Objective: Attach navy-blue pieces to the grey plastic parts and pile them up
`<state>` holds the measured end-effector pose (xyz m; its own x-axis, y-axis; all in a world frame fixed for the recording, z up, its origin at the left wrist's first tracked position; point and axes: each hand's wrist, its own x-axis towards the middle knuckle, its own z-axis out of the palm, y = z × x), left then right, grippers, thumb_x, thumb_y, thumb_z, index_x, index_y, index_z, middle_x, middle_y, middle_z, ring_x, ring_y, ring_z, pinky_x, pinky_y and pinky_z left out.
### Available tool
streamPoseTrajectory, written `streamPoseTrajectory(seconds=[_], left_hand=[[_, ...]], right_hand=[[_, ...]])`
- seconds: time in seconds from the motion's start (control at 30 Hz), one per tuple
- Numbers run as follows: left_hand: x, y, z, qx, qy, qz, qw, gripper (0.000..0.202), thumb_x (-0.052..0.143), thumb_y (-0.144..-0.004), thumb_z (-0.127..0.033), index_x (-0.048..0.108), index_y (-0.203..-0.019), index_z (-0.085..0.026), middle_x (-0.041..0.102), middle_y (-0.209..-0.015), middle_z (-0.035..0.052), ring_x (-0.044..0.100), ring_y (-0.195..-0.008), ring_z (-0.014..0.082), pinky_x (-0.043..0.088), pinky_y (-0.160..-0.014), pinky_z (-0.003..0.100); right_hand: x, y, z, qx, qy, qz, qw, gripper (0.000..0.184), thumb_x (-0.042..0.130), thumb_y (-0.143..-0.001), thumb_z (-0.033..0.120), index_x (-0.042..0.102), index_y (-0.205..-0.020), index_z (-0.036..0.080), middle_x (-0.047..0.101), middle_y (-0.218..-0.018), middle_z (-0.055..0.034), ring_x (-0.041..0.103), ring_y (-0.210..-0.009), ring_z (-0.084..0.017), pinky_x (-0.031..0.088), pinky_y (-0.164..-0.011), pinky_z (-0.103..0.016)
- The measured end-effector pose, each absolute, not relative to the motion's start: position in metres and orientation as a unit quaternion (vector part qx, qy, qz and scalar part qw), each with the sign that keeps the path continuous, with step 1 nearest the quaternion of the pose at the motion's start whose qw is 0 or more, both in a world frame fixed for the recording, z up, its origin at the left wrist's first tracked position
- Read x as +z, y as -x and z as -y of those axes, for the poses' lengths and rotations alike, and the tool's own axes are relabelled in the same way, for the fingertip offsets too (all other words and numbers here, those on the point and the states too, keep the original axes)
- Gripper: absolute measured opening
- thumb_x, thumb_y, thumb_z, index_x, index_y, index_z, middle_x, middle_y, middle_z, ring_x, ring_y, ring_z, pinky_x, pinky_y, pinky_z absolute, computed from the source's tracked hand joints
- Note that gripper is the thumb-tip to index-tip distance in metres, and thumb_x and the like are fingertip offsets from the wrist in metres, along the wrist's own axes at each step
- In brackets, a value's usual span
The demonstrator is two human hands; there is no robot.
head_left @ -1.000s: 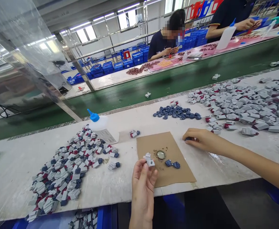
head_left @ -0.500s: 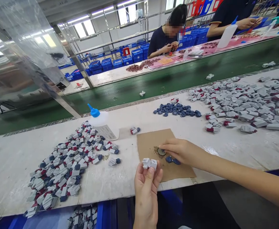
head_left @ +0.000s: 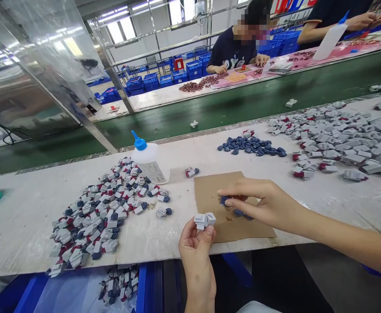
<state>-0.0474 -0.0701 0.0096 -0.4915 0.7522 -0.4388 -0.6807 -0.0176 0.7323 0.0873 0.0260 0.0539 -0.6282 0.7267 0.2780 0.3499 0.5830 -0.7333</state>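
Observation:
My left hand (head_left: 195, 248) pinches a small grey plastic piece (head_left: 205, 219) at the table's front edge. Above the brown cardboard sheet (head_left: 210, 191), my right hand (head_left: 262, 202) has its fingertips pinched on a small dark blue piece (head_left: 224, 200). Another blue piece (head_left: 239, 213) lies on the cardboard under that hand. A heap of assembled grey, red and blue parts (head_left: 105, 213) lies to the left. A small pile of blue pieces (head_left: 251, 145) sits behind the cardboard, and a big spread of grey parts (head_left: 337, 139) lies at the right.
A glue bottle with a blue nozzle (head_left: 149, 161) stands behind the left heap. A green conveyor belt (head_left: 210, 115) runs past the table's far edge. Two other people work at a table beyond it. A blue bin (head_left: 145, 289) with parts sits under the table's front edge.
My right hand came from the table right of the cardboard to over the cardboard, pinching a blue piece. My left hand has kept the grey piece and turned it a little.

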Motion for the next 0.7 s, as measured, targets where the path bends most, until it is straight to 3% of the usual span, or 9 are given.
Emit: streamPoseTrajectory(seconds=[0.17, 0.37, 0.5, 0.7], left_hand=[[0.012, 0.047, 0.075, 0.704, -0.088, -0.491, 0.505, 0.029, 0.079, -0.052, -0.020, 0.069, -0.079, -0.018, 0.071, -0.076, 0.0013, 0.065, -0.070, 0.0091, 0.049, -0.062, 0.013], [0.017, 0.048, 0.079, 0.699, -0.109, -0.493, 0.507, 0.027, 0.079, -0.053, -0.021, 0.069, -0.078, -0.018, 0.072, -0.078, 0.0028, 0.065, -0.073, 0.0100, 0.048, -0.065, 0.014], [0.020, 0.047, 0.080, 0.701, -0.106, -0.491, 0.507, 0.025, 0.078, -0.054, -0.021, 0.069, -0.077, -0.019, 0.072, -0.077, 0.0016, 0.066, -0.076, 0.0112, 0.049, -0.071, 0.016], [0.023, 0.045, 0.079, 0.700, -0.107, -0.479, 0.519, 0.021, 0.078, -0.055, -0.020, 0.068, -0.074, -0.019, 0.070, -0.071, -0.0010, 0.066, -0.073, 0.0102, 0.049, -0.069, 0.015]], right_hand=[[0.075, -0.076, -0.006, 0.378, 0.317, 0.821, 0.287, 0.016, 0.054, -0.079, 0.022, 0.065, -0.090, 0.019, 0.064, -0.077, -0.0021, 0.057, -0.064, -0.011, 0.046, -0.056, -0.022], [0.074, -0.076, -0.003, 0.399, 0.340, 0.803, 0.285, 0.014, 0.056, -0.079, 0.027, 0.063, -0.088, 0.019, 0.063, -0.079, -0.0024, 0.057, -0.068, -0.012, 0.046, -0.057, -0.022], [0.075, -0.076, -0.001, 0.402, 0.317, 0.811, 0.285, 0.013, 0.055, -0.080, 0.023, 0.062, -0.088, 0.017, 0.063, -0.080, -0.0036, 0.056, -0.067, -0.012, 0.045, -0.057, -0.022], [0.076, -0.075, 0.001, 0.397, 0.290, 0.820, 0.295, 0.010, 0.053, -0.081, 0.020, 0.060, -0.088, 0.016, 0.062, -0.079, -0.0040, 0.055, -0.065, -0.011, 0.044, -0.057, -0.022]])
